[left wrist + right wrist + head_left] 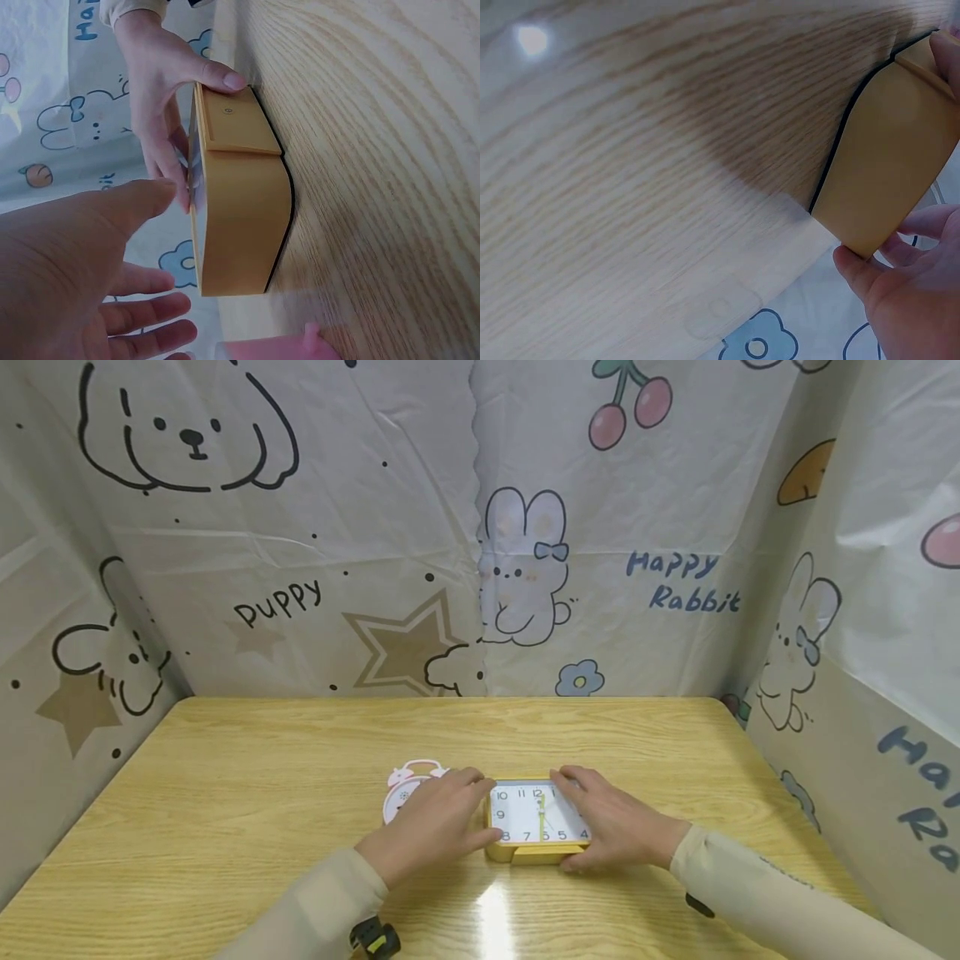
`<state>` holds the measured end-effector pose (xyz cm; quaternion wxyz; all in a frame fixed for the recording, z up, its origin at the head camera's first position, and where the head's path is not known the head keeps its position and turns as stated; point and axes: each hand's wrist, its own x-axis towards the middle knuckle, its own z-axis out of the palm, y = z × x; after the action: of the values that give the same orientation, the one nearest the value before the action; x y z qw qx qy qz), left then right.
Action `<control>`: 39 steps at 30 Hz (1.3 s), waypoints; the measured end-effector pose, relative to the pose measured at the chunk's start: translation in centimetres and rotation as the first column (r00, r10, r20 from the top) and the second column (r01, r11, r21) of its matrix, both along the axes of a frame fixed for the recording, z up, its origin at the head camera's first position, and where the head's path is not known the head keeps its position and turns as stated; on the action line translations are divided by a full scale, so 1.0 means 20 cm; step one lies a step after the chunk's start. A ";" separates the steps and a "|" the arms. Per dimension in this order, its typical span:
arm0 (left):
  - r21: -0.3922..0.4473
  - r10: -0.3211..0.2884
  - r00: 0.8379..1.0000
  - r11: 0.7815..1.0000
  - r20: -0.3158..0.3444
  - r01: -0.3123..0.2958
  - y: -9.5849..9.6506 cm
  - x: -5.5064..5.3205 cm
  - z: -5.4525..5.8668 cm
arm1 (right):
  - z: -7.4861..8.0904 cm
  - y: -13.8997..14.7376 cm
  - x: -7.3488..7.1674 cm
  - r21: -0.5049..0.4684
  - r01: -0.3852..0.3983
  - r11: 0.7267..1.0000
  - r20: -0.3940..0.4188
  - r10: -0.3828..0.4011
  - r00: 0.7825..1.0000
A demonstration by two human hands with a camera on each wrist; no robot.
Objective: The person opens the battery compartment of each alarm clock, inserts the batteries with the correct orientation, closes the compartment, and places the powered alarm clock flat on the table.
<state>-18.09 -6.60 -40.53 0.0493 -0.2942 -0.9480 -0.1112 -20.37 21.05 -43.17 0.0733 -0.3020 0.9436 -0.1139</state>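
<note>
A yellow rectangular clock lies on its back on the table, with its white numbered dial facing up. My right hand grips its right end, the thumb at the lower edge by a raised yellow block and fingers at the upper edge. My left hand is at the clock's left end, fingers spread. In the left wrist view, its thumb reaches near the dial's rim. Behind that hand stands a pink-and-white twin-bell alarm clock, partly hidden by it.
The wood-grain table stretches out on both sides of the clocks. A cartoon-printed sheet hangs along its back edge and both sides. Dark straps or devices sit at the wrists.
</note>
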 end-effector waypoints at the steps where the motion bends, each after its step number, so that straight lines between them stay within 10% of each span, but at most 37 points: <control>1: -0.011 -0.002 1.000 1.000 0.002 0.002 0.01 -0.01 0.00 | 0.00 0.00 0.00 0.000 0.002 1.000 0.004 -0.002 1.000; 39: -0.147 0.007 0.996 0.989 0.094 0.007 0.05 -0.05 -0.01 | 0.05 0.09 -0.04 0.000 0.034 0.999 0.101 -0.034 0.994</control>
<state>-19.03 -5.54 -40.63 -0.0172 -0.2916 -0.9548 -0.0546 -21.26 22.85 -42.08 0.1187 -0.2796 0.9436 -0.1313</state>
